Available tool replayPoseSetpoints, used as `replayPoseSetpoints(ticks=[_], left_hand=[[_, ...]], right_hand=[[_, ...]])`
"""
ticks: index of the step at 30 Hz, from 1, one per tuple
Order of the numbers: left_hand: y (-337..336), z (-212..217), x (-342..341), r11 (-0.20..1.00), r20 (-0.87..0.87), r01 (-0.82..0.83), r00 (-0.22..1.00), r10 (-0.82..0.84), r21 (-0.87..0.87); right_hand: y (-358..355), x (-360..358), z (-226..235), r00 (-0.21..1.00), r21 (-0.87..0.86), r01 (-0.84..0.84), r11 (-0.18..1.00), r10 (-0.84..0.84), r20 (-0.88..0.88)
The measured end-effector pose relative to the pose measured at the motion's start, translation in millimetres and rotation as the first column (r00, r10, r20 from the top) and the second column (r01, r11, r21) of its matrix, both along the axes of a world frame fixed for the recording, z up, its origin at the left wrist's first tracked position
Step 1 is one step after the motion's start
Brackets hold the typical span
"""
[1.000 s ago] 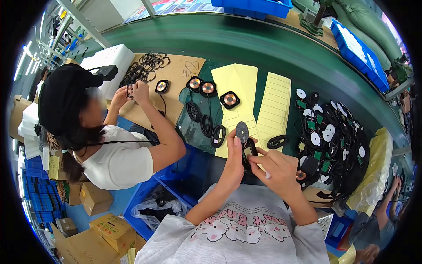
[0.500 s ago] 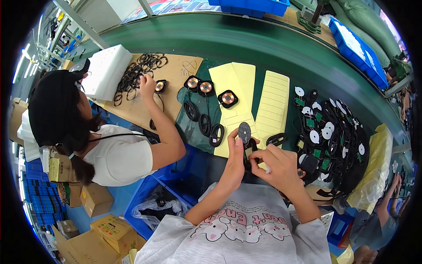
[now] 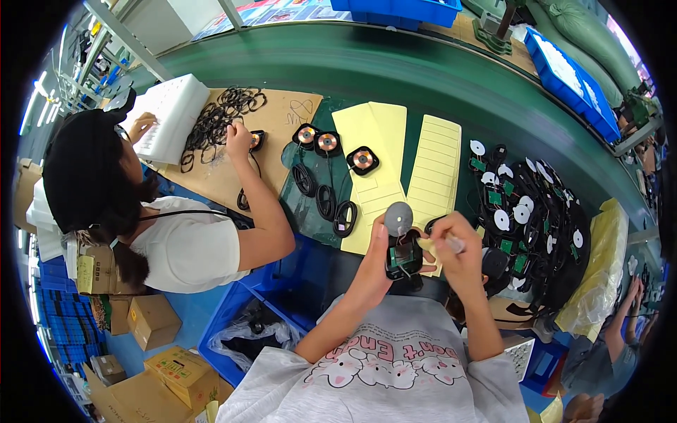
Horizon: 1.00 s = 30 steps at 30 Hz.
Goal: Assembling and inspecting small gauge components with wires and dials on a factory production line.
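My left hand (image 3: pixel 372 266) is closed around a small black square housing (image 3: pixel 403 271), whose inside faces up and shows a green circuit board. A round grey disc (image 3: pixel 399 216) stands out above the housing, with thin wires between the two. Just right of it, my right hand (image 3: pixel 457 255) pinches a small pale-yellow piece (image 3: pixel 426 244); its exact kind is unclear. Beyond my hands lie yellow sheets (image 3: pixel 377 187), carrying one black square unit with a copper coil (image 3: pixel 362 161). A coiled black cable (image 3: pixel 345 218) rests at their left edge.
To the right is a heap of black units (image 3: pixel 522 211) with white discs, green boards and cables. At left a co-worker (image 3: pixel 190 247) handles parts beside black rings (image 3: pixel 218 116) and a white foam block (image 3: pixel 169 116). A blue bin (image 3: pixel 233 338) stands at lower left.
The housing has turned in my left hand, so its circuit board now shows. My right hand has drawn up and right, with the yellow piece in its fingertips. The co-worker's other hand has appeared at the foam block.
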<state>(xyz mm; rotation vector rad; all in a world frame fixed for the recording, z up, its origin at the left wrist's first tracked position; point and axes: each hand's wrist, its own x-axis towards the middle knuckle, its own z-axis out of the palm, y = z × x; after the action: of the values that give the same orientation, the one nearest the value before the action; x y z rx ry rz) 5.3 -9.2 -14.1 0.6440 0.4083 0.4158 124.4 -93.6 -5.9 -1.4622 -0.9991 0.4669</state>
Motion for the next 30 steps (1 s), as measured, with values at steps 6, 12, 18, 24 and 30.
replayPoseSetpoints(ticks=[6,12,18,24,30], left_hand=[[4.3,-7.0,-5.3,0.984,0.112,0.134,0.986,-0.122,-0.113],[2.9,-6.7,-5.2,0.986,0.109,0.146,0.985,-0.137,-0.079],[4.6,-7.5,-7.2,0.985,0.072,0.169,0.983,-0.167,-0.029],[5.5,-8.4,-8.3,0.981,0.083,0.179,0.981,-0.173,-0.076],[7.1,-6.8,-9.0,0.984,0.075,0.16,0.985,-0.154,-0.073]], right_hand=[[-7.5,-0.7,10.3,0.824,0.049,-0.037,0.998,0.058,-0.564],[-0.7,20.3,-3.2,0.301,0.255,-0.106,0.961,0.275,-0.913],[5.8,22.4,6.0,0.439,-0.025,-0.206,0.978,0.069,-0.896],[3.4,20.4,13.6,0.351,0.032,-0.28,0.96,0.134,-0.927],[-2.7,28.2,-5.6,-0.021,0.349,-0.27,0.898,0.356,-0.934]])
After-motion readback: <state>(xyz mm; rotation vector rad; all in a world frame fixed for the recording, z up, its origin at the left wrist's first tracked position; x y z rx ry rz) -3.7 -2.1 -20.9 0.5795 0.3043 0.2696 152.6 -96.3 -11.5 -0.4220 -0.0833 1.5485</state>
